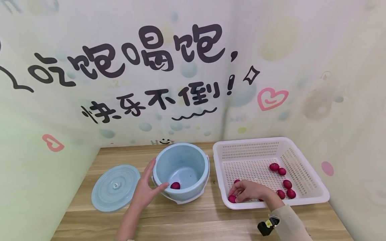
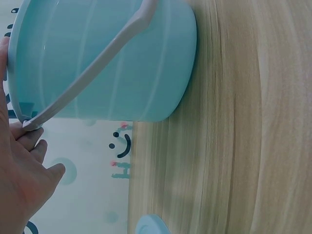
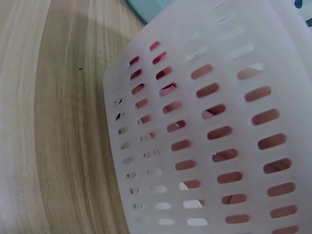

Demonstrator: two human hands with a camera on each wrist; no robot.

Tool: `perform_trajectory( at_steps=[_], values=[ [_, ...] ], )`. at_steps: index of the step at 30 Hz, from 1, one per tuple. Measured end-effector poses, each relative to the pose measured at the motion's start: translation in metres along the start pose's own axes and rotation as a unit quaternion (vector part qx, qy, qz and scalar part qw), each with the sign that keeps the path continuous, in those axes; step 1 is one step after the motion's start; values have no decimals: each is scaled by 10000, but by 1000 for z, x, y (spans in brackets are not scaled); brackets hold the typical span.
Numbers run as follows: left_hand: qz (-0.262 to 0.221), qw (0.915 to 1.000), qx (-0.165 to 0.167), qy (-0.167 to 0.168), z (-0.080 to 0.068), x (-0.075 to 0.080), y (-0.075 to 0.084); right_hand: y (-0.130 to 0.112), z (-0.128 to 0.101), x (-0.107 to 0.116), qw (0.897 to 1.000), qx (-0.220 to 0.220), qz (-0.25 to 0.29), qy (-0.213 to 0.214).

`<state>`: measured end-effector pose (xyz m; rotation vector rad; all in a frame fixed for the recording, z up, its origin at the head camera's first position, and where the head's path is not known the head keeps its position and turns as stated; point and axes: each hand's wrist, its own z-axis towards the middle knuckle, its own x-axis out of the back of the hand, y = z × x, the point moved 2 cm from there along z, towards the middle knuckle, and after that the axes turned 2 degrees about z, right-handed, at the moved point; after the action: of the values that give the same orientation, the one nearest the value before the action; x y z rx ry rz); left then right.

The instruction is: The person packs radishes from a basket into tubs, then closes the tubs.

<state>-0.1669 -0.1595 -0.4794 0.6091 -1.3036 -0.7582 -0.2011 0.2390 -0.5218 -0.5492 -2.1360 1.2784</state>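
Left hand open against bucket | right hand seemingly pinching red fruit (in basket)

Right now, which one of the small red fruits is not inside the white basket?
The single red fruit lying at the bottom of the light blue bucket. All the others lie in the white basket, where the right hand reaches.

Bright, even, soft light; faint shadows on the counter; head view bows at edges, wrist views slightly blurred
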Motion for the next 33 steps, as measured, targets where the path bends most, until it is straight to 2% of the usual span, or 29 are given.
perform_trajectory(
  at_steps=[7, 13, 23, 33],
  values=[
    [-17, 10000, -37, 11, 0, -1, 0, -1, -1, 1, 9999, 92, 79, -40],
    [-36, 10000, -32, 14, 1, 0, 0, -3, -3, 1, 9997, 14, 218, 88],
    [-16, 10000, -7, 14, 0, 0, 0, -9, -8, 4, 9993, 178, 147, 309],
    [2, 10000, -72, 60, 0, 0, 0, -18, -15, 12, 9962, 741, 229, 399]
  ],
)
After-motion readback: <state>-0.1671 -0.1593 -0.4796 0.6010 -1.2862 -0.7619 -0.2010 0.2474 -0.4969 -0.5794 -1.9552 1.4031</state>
